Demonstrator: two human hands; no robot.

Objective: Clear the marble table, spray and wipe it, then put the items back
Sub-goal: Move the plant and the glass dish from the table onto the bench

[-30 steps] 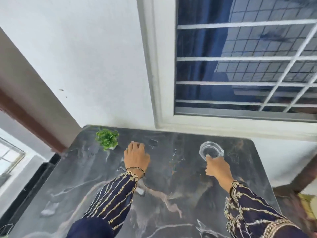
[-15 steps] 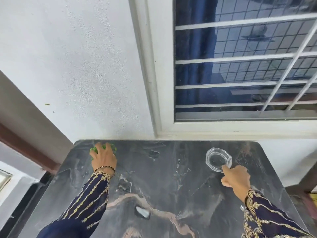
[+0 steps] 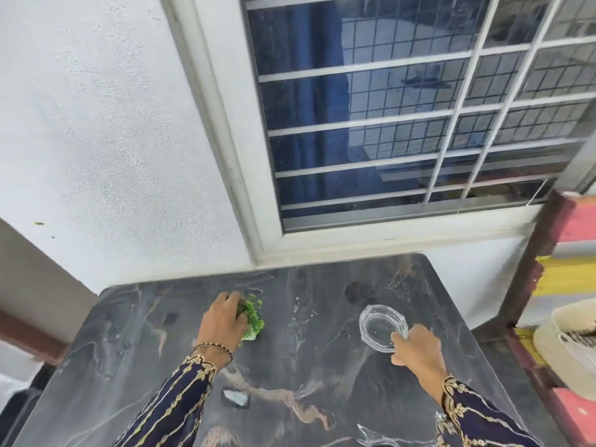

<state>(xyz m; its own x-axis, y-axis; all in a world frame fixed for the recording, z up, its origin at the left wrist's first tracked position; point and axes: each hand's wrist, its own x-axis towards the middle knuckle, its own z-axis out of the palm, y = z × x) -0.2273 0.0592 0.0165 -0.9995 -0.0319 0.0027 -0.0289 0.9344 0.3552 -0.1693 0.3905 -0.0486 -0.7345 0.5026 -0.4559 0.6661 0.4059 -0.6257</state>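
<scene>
- Head view: the dark marble tabletop (image 3: 290, 375) fills the lower half of the frame, under a window.
- The glass ashtray (image 3: 382, 327) sits on it at lower right; the right hand (image 3: 416, 348) pinches its near rim.
- The small green plant (image 3: 253, 317) stands left of centre; the left hand (image 3: 222, 324) is wrapped around it.
- This looks like either clearing or putting back; I cannot tell which.
- Next, lifting calls for a firm pinch on the slippery glass.

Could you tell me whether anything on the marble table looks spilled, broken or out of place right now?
Nothing stands out. The left hand grips the small green plant, the right hand holds the rim of the intact, empty glass ashtray, and the marble table shows only its veining.
</scene>
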